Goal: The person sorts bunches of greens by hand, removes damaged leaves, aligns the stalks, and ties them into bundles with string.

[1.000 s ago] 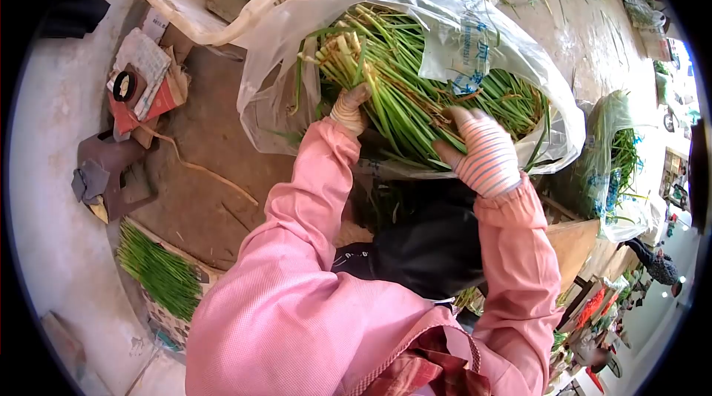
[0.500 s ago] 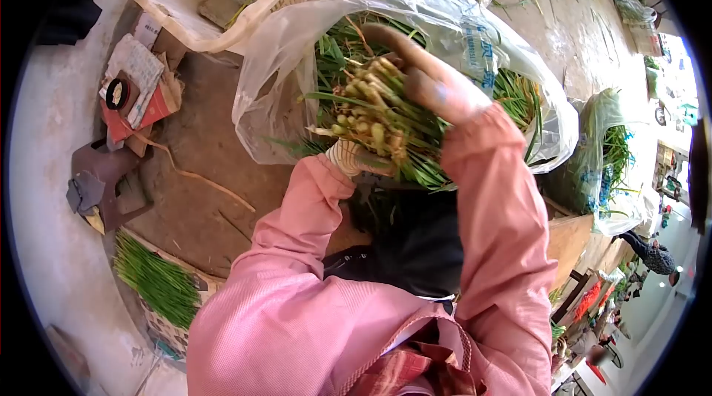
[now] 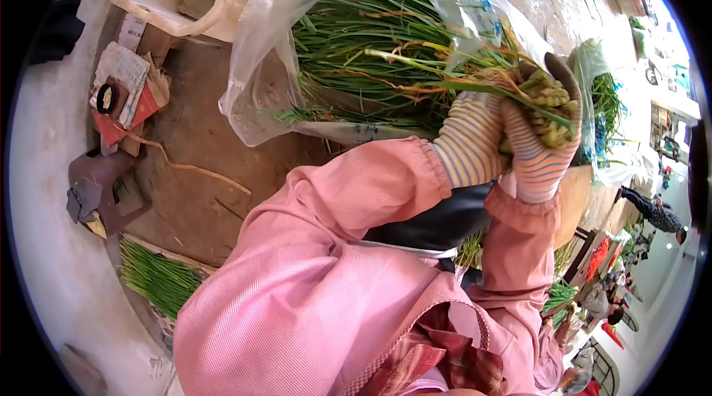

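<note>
Long green stalks lie in a clear plastic bag, their leafy ends to the left. Both hands wear striped gloves and meet at the bag's right side. My left hand is wrapped round the bunch just below its pale root ends. My right hand cups those root ends from the right, its fingers curled about them. Some yellowed leaves trail leftward from the bunch across the green stalks.
A white plastic crate stands beyond the bag at upper left. Another bundle of green stalks lies at lower left. A brown stool-like object is by the wall. Another filled bag stands at right; people are farther off.
The bunch has turned, its root ends swinging from the left to the right side of the bag. Both hands have moved right with it and now sit close together.
</note>
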Available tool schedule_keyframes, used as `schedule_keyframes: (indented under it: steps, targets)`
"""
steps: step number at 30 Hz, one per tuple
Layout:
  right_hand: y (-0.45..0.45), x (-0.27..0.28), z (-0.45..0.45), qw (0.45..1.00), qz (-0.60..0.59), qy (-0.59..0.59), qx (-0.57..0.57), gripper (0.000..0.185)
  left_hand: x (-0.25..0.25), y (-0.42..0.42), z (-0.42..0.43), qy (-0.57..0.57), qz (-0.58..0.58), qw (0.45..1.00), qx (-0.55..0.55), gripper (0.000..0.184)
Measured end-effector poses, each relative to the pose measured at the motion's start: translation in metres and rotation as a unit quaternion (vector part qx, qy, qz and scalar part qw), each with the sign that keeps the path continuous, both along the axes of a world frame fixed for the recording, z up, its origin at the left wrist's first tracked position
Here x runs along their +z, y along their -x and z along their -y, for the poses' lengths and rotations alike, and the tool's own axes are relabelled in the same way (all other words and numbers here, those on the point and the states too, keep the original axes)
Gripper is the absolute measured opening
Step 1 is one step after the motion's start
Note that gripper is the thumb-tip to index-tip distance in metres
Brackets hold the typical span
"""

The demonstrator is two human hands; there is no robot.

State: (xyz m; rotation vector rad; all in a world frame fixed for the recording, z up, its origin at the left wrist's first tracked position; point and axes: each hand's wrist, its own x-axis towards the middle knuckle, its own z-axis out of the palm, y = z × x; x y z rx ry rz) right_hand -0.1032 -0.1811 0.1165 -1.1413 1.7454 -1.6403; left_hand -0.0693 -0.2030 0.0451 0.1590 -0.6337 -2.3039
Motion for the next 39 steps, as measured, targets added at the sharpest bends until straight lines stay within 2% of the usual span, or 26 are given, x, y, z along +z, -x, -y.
schedule_keyframes:
  steps: [1,2,4,8,9,11,14,16,17,18,19,21,22,23,24,25,26,27,28,30,31,33,36,37,38,39]
  targets:
    - [0.013,-0.002,-0.01,0.999,-0.041,-0.015,-0.005,0.064,-0.004,0.001,-0.006,0.216,0.156,0.962,0.053,0.06]
    - [0.022,-0.002,-0.017,0.999,0.024,0.008,-0.022,0.064,-0.008,0.003,-0.011,0.401,0.311,0.853,0.121,0.07]
    - [0.032,-0.003,-0.035,0.999,0.036,0.015,0.001,0.065,0.005,-0.003,-0.015,0.482,0.361,0.786,0.143,0.072]
    - [0.023,0.013,-0.046,0.996,0.074,0.013,0.039,0.066,-0.006,0.011,-0.026,0.43,0.273,0.858,0.06,0.07]
    - [0.023,0.014,-0.049,0.993,0.105,0.023,0.046,0.066,0.004,0.004,-0.023,0.487,0.304,0.816,0.064,0.064]
    - [0.042,0.001,-0.057,1.0,0.012,0.023,0.01,0.053,0.022,-0.01,-0.019,0.593,0.356,0.718,0.078,0.052]
    - [0.052,-0.008,-0.062,0.998,0.031,0.051,-0.02,0.046,0.052,-0.029,0.003,0.631,0.412,0.657,0.001,0.056]
    - [0.061,-0.001,-0.07,0.994,0.058,0.088,-0.009,0.045,0.043,-0.041,0.02,0.6,0.168,0.77,0.137,0.05]
    - [0.066,0.001,-0.075,0.989,0.086,0.119,0.01,0.043,0.033,-0.043,0.027,0.55,0.16,0.797,0.195,0.045]
    - [0.077,0.0,-0.08,0.987,0.091,0.133,-0.007,0.042,0.011,-0.042,0.045,0.596,0.18,0.746,0.234,0.043]
    - [0.083,0.007,-0.083,0.983,0.129,0.123,-0.042,0.042,-0.012,-0.039,0.052,0.587,0.264,0.744,0.182,0.042]
    - [0.107,0.012,-0.093,0.967,0.163,0.193,-0.009,0.041,-0.079,-0.034,0.056,0.661,0.385,0.622,0.166,0.053]
    - [0.121,0.02,-0.099,0.97,0.113,0.214,0.003,0.04,-0.117,-0.038,0.055,0.655,0.505,0.562,-0.004,0.063]
    - [0.136,0.029,-0.119,0.971,0.161,0.148,-0.097,0.042,-0.123,-0.044,0.048,0.642,0.585,0.47,-0.157,0.062]
    - [0.145,0.045,-0.124,0.975,0.073,0.187,-0.099,0.041,-0.147,-0.053,0.045,0.63,0.565,0.495,-0.196,0.059]
    - [0.155,0.064,-0.129,0.97,-0.017,0.219,-0.103,0.04,-0.146,-0.056,0.044,0.61,0.514,0.568,-0.204,0.058]
    - [0.171,0.078,-0.146,0.962,-0.036,0.214,-0.168,0.039,-0.149,-0.058,0.046,0.609,0.493,0.597,-0.171,0.057]
    - [0.181,0.096,-0.162,0.948,-0.055,0.21,-0.232,0.039,-0.156,-0.063,0.043,0.627,0.531,0.564,-0.081,0.056]
    - [0.16,0.124,-0.155,0.917,0.038,0.268,-0.292,0.039,-0.145,-0.065,0.045,0.645,0.53,0.55,-0.025,0.054]
    - [0.153,0.163,-0.172,0.894,-0.013,0.304,-0.33,0.037,-0.094,-0.065,0.041,0.659,0.444,0.598,0.11,0.045]
    - [0.153,0.18,-0.185,0.88,-0.044,0.307,-0.361,0.036,-0.068,-0.061,0.037,0.683,0.4,0.59,0.156,0.039]
    - [0.14,0.21,-0.204,0.868,-0.055,0.33,-0.367,0.031,-0.012,-0.052,0.004,0.521,0.304,0.796,0.058,0.033]
    - [0.166,0.227,-0.255,0.882,-0.147,0.329,-0.303,0.029,0.053,-0.026,-0.042,0.628,0.105,0.755,-0.155,0.037]
    - [0.174,0.219,-0.276,0.9,-0.084,0.309,-0.296,0.028,0.069,-0.013,-0.064,0.626,0.035,0.738,-0.249,0.042]
    - [0.154,0.203,-0.277,0.847,-0.279,0.256,-0.373,0.028,0.078,-0.001,-0.095,0.45,0.008,0.811,-0.374,0.044]
    - [0.145,0.178,-0.278,0.81,-0.342,0.263,-0.397,0.032,0.085,0.01,-0.128,0.25,-0.012,0.839,-0.484,0.047]
